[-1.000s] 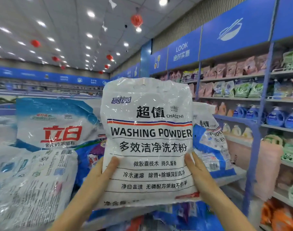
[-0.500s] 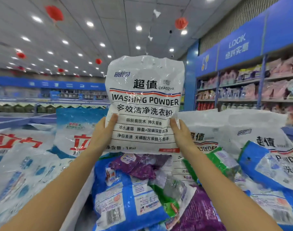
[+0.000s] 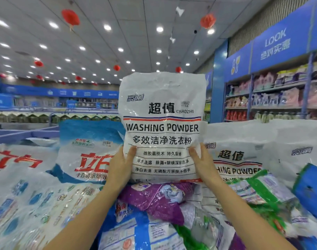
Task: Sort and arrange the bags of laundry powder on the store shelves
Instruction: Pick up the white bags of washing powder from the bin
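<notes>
Left hand (image 3: 122,166) and right hand (image 3: 204,164) both grip the lower sides of a white bag (image 3: 162,123), thumbs on its front, holding it upright above a purple bag (image 3: 154,199). A blue-and-white bag (image 3: 89,150) stands left, another white one (image 3: 238,147) right.

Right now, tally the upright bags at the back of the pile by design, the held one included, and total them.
White bags with black lettering: 3 (held bag, middle bag, far-right bag)
Blue-and-white bags with red characters: 2 (near-left bag, far-left bag)
Total: 5
</notes>
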